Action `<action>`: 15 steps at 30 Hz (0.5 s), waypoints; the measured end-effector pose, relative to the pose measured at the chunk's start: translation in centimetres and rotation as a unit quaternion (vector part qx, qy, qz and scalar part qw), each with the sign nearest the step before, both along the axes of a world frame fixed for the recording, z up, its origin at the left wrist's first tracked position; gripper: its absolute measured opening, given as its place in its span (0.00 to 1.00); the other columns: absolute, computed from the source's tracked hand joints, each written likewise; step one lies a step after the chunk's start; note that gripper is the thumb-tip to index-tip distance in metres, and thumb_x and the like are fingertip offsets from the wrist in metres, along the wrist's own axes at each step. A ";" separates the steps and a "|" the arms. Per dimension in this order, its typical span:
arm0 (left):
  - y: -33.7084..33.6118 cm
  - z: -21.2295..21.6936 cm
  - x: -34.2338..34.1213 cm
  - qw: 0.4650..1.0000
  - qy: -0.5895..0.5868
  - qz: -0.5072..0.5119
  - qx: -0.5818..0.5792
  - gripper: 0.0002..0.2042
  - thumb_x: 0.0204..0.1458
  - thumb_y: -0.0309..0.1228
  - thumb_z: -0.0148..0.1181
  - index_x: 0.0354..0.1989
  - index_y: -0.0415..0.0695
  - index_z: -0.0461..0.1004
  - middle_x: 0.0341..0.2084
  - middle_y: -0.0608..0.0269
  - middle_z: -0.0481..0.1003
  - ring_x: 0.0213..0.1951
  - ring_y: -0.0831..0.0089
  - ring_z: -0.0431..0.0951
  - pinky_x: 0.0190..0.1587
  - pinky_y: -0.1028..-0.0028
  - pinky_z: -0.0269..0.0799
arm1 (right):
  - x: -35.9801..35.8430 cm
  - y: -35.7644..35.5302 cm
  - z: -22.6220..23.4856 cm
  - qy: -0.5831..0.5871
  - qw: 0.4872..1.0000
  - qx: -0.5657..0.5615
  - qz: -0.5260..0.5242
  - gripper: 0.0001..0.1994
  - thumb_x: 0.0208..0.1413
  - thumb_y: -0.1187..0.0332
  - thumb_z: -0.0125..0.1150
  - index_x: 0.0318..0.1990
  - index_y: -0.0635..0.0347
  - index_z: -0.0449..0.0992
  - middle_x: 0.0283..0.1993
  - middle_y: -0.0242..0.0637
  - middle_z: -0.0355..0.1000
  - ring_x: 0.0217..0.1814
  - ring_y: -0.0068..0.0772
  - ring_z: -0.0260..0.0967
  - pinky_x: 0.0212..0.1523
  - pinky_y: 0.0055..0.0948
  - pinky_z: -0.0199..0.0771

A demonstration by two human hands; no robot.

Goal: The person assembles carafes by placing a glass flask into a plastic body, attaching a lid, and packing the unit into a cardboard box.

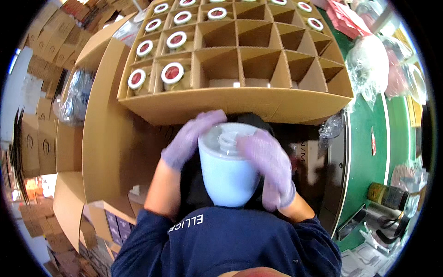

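A light blue jar (230, 180), wide at the top and tapering toward its base, is held upright close to my body. Its clear lid (216, 138) has a raised round swirl in the middle. My left hand (191, 136), in a lilac knit glove, curves around the left and far side of the rim. Over the right part of the lid lies my right hand (267, 157), gloved alike and somewhat blurred, its fingertips by the raised middle and its palm along the jar's right side. My dark clothing hides part of the base.
Ahead stands a cardboard carton (240, 105) with dividers; several white-lidded jars (172, 74) fill some cells. An opened carton (104, 124) is on the left. On the right, a green table (362, 171) bears a cutter (373, 141), a phone (351, 222) and plastic bags (368, 64).
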State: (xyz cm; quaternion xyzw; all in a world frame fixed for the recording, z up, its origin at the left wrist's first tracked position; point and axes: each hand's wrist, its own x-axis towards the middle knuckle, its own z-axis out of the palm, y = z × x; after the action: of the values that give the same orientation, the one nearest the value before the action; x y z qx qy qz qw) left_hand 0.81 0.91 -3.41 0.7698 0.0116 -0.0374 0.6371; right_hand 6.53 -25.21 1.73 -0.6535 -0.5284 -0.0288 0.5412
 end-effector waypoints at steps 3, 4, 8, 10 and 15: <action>-2.7 2.2 -0.2 0.982 -0.042 0.165 -0.083 0.23 0.66 0.36 0.42 0.63 0.35 0.70 0.62 0.48 0.71 0.67 0.60 0.66 0.71 0.65 0.54 | 1.2 0.6 -3.2 0.108 0.990 0.022 -0.084 0.44 0.64 0.32 0.34 0.59 0.71 0.71 0.60 0.58 0.71 0.64 0.61 0.68 0.68 0.54 0.60; -5.1 5.9 -0.9 0.984 -0.096 0.149 0.002 0.23 0.66 0.36 0.42 0.63 0.37 0.70 0.61 0.50 0.72 0.67 0.60 0.66 0.71 0.65 0.54 | 1.2 0.9 -3.9 0.213 0.973 0.012 -0.084 0.42 0.66 0.35 0.34 0.60 0.72 0.70 0.60 0.58 0.71 0.64 0.63 0.68 0.69 0.53 0.59; 2.1 -3.3 0.2 0.987 -0.007 -0.005 0.158 0.23 0.67 0.35 0.36 0.63 0.36 0.70 0.65 0.50 0.68 0.70 0.61 0.61 0.74 0.67 0.46 | -0.3 0.4 -0.6 0.059 0.998 0.001 -0.037 0.46 0.63 0.31 0.35 0.61 0.74 0.67 0.59 0.58 0.71 0.62 0.65 0.68 0.68 0.51 0.60; -1.7 1.3 0.3 0.992 -0.080 0.059 0.078 0.23 0.67 0.36 0.38 0.63 0.36 0.70 0.65 0.50 0.68 0.71 0.60 0.60 0.74 0.67 0.46 | 0.3 0.5 -2.1 0.151 0.983 -0.024 -0.101 0.48 0.62 0.29 0.33 0.62 0.74 0.66 0.60 0.59 0.69 0.63 0.66 0.67 0.66 0.50 0.62; 2.6 -4.4 0.5 0.967 -0.105 -0.028 0.230 0.22 0.63 0.38 0.51 0.60 0.36 0.73 0.62 0.50 0.71 0.67 0.62 0.65 0.70 0.67 0.55 | -0.8 0.3 -0.4 0.053 0.998 -0.037 -0.015 0.44 0.65 0.35 0.36 0.66 0.75 0.62 0.65 0.60 0.66 0.68 0.57 0.65 0.69 0.48 0.60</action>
State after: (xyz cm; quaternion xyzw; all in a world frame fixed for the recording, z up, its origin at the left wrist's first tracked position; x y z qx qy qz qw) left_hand 1.32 3.54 -7.83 0.8953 -0.0689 0.0297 0.4392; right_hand 5.71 -24.88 1.33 -0.6815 -0.4897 0.0176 0.5435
